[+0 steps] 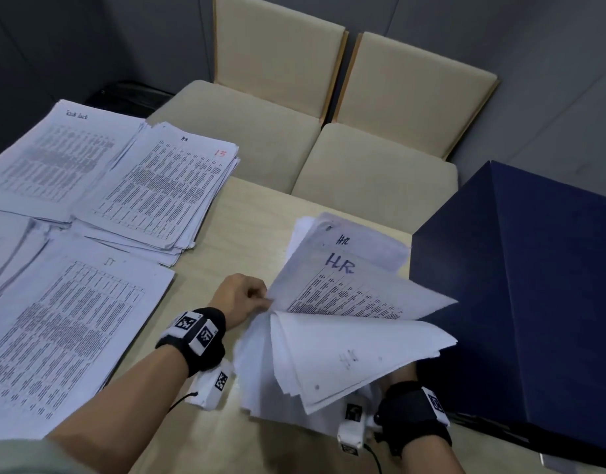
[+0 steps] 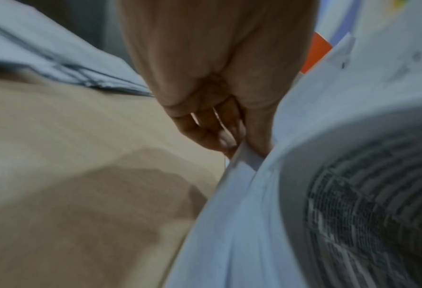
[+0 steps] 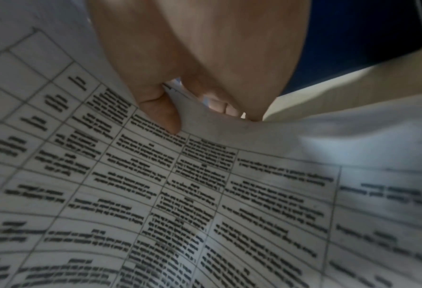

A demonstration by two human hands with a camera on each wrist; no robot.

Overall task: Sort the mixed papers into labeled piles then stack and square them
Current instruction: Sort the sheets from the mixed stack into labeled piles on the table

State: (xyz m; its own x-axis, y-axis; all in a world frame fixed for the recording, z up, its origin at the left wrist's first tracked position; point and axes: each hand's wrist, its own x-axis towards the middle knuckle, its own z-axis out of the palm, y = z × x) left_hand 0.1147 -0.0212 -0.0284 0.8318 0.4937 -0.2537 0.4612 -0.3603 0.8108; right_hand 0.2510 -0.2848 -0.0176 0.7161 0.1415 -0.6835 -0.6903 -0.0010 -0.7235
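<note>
Nearest me, my right hand [image 3: 192, 78] grips the lower edge of the mixed bundle [image 1: 346, 354], thumb on the printed face and fingers behind. My left hand [image 1: 241, 297] pinches the corner of a sheet marked HR [image 1: 349, 289], peeled up from that bundle above the bench [image 1: 246, 230]. My worry: the fanned sheets could slide out if my right grip loosens. Farther left lie the IT pile [image 1: 69, 316] and, beyond, the HR pile [image 1: 164, 186].
</note>
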